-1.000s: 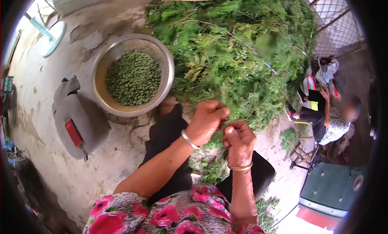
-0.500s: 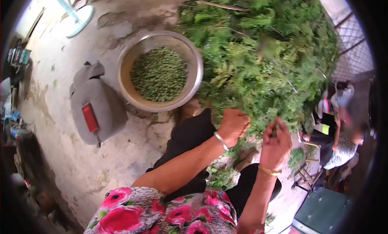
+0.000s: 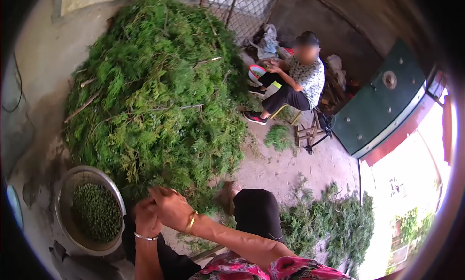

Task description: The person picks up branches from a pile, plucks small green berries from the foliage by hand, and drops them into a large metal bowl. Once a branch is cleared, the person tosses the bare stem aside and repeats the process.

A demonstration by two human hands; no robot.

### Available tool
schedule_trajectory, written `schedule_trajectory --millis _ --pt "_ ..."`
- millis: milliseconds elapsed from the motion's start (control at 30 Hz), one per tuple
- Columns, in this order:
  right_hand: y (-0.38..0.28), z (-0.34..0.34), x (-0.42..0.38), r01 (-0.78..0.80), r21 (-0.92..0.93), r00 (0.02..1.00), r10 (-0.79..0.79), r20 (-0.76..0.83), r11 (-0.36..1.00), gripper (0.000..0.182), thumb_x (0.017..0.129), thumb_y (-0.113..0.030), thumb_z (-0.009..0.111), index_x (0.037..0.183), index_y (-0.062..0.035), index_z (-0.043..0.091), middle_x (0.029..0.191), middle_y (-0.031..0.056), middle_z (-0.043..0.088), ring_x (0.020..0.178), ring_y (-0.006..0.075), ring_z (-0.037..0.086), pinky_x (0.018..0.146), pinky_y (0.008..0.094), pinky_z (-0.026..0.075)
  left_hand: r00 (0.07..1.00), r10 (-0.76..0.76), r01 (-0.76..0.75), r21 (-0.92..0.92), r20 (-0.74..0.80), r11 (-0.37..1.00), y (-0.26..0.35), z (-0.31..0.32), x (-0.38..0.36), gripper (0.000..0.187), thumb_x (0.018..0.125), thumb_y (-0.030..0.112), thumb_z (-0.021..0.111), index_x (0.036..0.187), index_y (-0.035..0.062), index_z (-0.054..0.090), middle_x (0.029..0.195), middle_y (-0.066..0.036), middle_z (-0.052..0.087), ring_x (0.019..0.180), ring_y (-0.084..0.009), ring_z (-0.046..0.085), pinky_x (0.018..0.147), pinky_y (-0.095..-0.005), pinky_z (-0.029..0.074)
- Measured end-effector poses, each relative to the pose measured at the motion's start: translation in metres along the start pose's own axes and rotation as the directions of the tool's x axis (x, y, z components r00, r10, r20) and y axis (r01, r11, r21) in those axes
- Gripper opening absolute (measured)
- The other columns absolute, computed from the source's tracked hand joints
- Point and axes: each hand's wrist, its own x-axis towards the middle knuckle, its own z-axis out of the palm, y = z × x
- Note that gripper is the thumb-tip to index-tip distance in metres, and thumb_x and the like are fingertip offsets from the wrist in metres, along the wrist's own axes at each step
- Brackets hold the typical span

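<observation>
My left hand (image 3: 147,219), with a silver bangle at the wrist, is closed beside the basin's rim. Against it rests my right hand (image 3: 169,208), wearing a gold-coloured bracelet, its fingers curled over the left ones. Whatever the fingers hold is hidden. A wide metal basin (image 3: 62,202) stands on the floor left of my hands. Small round green berries or cones (image 3: 97,212) cover its bottom. Just beyond my hands rises a large heap of feathery green branches (image 3: 155,96) with some bare twigs.
Right of the heap, another person (image 3: 295,81) sits on a low stool with a red-rimmed bowl (image 3: 255,73) near their hands. Cut branches (image 3: 334,222) lie on the floor at right. A dark green panel (image 3: 378,105) leans beyond, and a wire mesh (image 3: 247,11) is at the back.
My view has swung to the right, so the basin and heap appear farther left. My hands, apart before with the right one pinching a small green bit, are now together.
</observation>
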Motion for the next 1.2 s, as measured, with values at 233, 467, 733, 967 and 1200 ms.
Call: schedule_trajectory --millis 233,467,733,967,1200 --pt "0.050 -0.031 -0.068 -0.153 0.163 0.985 0.138 0.100 0.975 0.019 0.073 -0.012 0.060 0.089 -0.0053 0.053 0.075 0.0138 0.059 0.072 0.0339 0.059 0.061 0.0412 0.047 0.916 -0.374 0.361 0.106 0.147 0.926 -0.023 0.015 -0.008 0.004 0.075 -0.005 0.061 0.076 -0.0016 0.058 0.068 -0.010 0.060 0.056 -0.0171 0.060 0.046 -0.0267 0.049" --pt "0.114 -0.128 -0.138 -0.139 -0.312 0.968 0.062 -0.244 0.940 0.020 0.068 -0.001 0.054 0.086 -0.0058 0.060 0.083 0.0124 0.062 0.074 0.0272 0.061 0.065 0.0346 0.051 0.919 -0.387 0.343 0.330 0.078 0.880 -0.038 0.042 0.004 0.006 0.078 0.001 0.060 0.076 -0.0043 0.059 0.067 -0.012 0.062 0.055 -0.0178 0.061 0.046 -0.0269 0.049" --pt "0.191 -0.291 -0.384 -0.953 -0.229 0.007 0.741 -0.671 -0.198 0.047 0.069 -0.018 0.067 0.105 0.0040 0.046 0.111 0.0261 0.047 0.107 0.0380 0.045 0.084 0.0485 0.039 0.949 -0.284 0.305 0.619 -0.136 0.724 -0.086 0.019 0.040 0.010 0.078 0.005 0.060 0.079 -0.0055 0.059 0.064 -0.012 0.061 0.049 -0.0161 0.057 0.042 -0.0252 0.045" --pt "0.180 -0.255 -0.258 -0.907 -0.016 0.348 0.726 -0.593 0.422 0.029 0.071 -0.018 0.069 0.092 0.0021 0.063 0.089 0.0213 0.063 0.084 0.0327 0.062 0.072 0.0360 0.050 0.930 -0.351 0.319 0.716 -0.110 0.621 -0.068 0.049 0.076 0.007 0.077 0.002 0.062 0.077 -0.0047 0.061 0.062 -0.009 0.061 0.048 -0.0135 0.057 0.040 -0.0234 0.045" --pt "0.177 -0.143 -0.048 -0.093 -0.256 0.981 0.044 -0.189 0.962 0.027 0.073 -0.019 0.061 0.094 -0.0025 0.057 0.084 0.0136 0.063 0.070 0.0298 0.063 0.060 0.0383 0.051 0.988 -0.089 -0.105 0.978 0.122 0.178 -0.080 0.027 0.145 0.018 0.070 0.015 0.066 0.075 -0.0016 0.061 0.063 -0.012 0.062 0.054 -0.0212 0.061 0.052 -0.0332 0.050"
